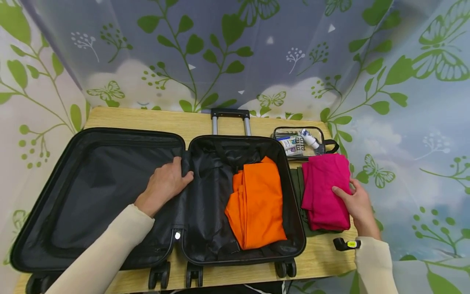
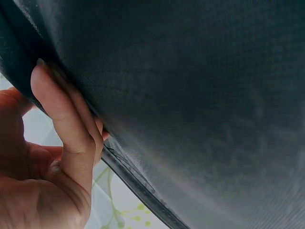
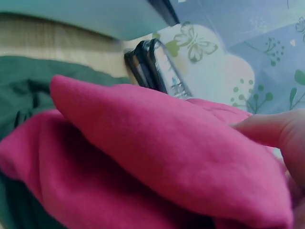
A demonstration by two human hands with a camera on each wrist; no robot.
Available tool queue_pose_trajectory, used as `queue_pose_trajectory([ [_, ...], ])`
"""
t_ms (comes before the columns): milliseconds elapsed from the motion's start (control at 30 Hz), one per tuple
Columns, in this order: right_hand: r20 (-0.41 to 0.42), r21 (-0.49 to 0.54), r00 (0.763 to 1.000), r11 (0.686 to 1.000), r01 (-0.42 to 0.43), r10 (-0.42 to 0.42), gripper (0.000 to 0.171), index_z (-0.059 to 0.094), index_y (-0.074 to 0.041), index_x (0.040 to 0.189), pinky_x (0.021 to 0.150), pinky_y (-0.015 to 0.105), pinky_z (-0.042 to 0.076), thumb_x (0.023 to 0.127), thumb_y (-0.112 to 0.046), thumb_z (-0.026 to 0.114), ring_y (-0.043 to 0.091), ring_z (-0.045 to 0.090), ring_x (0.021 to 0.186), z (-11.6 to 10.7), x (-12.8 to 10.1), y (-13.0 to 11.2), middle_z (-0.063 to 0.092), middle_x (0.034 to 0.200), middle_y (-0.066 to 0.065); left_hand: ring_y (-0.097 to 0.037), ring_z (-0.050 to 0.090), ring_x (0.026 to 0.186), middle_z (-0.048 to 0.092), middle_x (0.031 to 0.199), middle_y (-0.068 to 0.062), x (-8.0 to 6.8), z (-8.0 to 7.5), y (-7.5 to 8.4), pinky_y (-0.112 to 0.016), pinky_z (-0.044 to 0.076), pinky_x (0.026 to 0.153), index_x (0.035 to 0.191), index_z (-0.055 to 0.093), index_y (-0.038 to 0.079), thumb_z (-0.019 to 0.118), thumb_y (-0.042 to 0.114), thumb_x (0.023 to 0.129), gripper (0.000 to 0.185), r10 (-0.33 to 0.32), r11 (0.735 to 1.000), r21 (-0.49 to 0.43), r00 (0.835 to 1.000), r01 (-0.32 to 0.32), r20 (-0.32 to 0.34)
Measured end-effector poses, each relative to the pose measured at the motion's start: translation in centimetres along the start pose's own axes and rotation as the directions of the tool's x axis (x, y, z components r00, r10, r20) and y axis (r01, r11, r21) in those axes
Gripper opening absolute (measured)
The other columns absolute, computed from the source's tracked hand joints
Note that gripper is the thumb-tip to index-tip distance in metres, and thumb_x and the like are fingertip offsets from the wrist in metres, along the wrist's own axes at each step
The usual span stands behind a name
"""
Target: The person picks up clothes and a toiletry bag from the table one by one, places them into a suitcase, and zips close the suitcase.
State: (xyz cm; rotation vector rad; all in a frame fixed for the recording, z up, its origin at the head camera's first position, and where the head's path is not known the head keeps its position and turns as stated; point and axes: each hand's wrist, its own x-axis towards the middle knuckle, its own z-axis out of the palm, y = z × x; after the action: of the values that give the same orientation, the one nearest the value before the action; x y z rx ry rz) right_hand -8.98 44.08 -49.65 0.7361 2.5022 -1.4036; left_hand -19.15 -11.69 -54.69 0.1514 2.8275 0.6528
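Observation:
A black suitcase (image 1: 110, 136) lies open on a wooden table (image 1: 147, 118). A folded orange garment (image 1: 257, 204) fills the right side of its right half. My left hand (image 1: 180, 173) sits at the middle hinge, its fingers (image 2: 62, 119) curled round the edge of the black lining flap (image 2: 190, 95). A folded magenta garment (image 1: 324, 192) lies right of the case on a dark green cloth (image 1: 297, 183). My right hand (image 1: 349, 194) holds the magenta garment (image 3: 157, 152) at its right edge, thumb (image 3: 271, 131) on top.
A clear toiletry pouch (image 1: 301, 141) with small bottles stands behind the magenta garment. The suitcase's pull handle (image 1: 230, 114) sticks out toward the back. A small black object with a yellow label (image 1: 346, 244) lies near the table's front right. Leaf-print curtains surround the table.

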Motion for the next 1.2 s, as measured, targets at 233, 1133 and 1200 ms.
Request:
queue_pose_trajectory([
  [233, -0.028, 0.085, 0.999, 0.995, 0.046, -0.043, 0.077, 0.028, -0.007, 0.166, 0.071, 0.025, 0.062, 0.108, -0.032, 0.07, -0.002, 0.073, 0.078, -0.7, -0.7, -2.0, 0.068, 0.1, -0.025, -0.05, 0.074, 0.091, 0.073, 0.12, -0.034, -0.2, 0.2, -0.1, -0.06, 0.059, 0.074, 0.153, 0.046, -0.01, 0.063, 0.046, 0.105, 0.076, 0.027, 1.0, -0.003, 0.999, -0.027, -0.026],
  [1133, 0.016, 0.429, 0.977, 0.884, 0.187, -0.214, 0.082, 0.031, -0.019, 0.171, 0.071, 0.024, 0.064, 0.104, -0.022, 0.077, 0.007, 0.08, 0.083, 1.5, -6.1, -10.9, 0.078, 0.111, -0.018, -0.049, 0.074, 0.093, 0.073, 0.122, -0.033, 0.2, 0.8, -0.8, -0.06, 0.059, 0.077, 0.154, 0.046, -0.007, 0.062, 0.048, 0.105, 0.076, 0.022, 1.0, -0.002, 0.999, -0.022, -0.036],
  [1200, 0.028, 0.438, 0.975, 0.88, 0.185, -0.219, 0.084, 0.028, -0.02, 0.173, 0.072, 0.025, 0.064, 0.104, -0.021, 0.077, 0.008, 0.08, 0.083, 1.9, -6.3, -11.2, 0.079, 0.112, -0.017, -0.049, 0.074, 0.094, 0.073, 0.122, -0.033, -0.1, 0.3, -0.3, -0.06, 0.059, 0.077, 0.154, 0.046, -0.007, 0.063, 0.047, 0.105, 0.075, 0.019, 1.0, -0.007, 0.999, -0.02, -0.029],
])
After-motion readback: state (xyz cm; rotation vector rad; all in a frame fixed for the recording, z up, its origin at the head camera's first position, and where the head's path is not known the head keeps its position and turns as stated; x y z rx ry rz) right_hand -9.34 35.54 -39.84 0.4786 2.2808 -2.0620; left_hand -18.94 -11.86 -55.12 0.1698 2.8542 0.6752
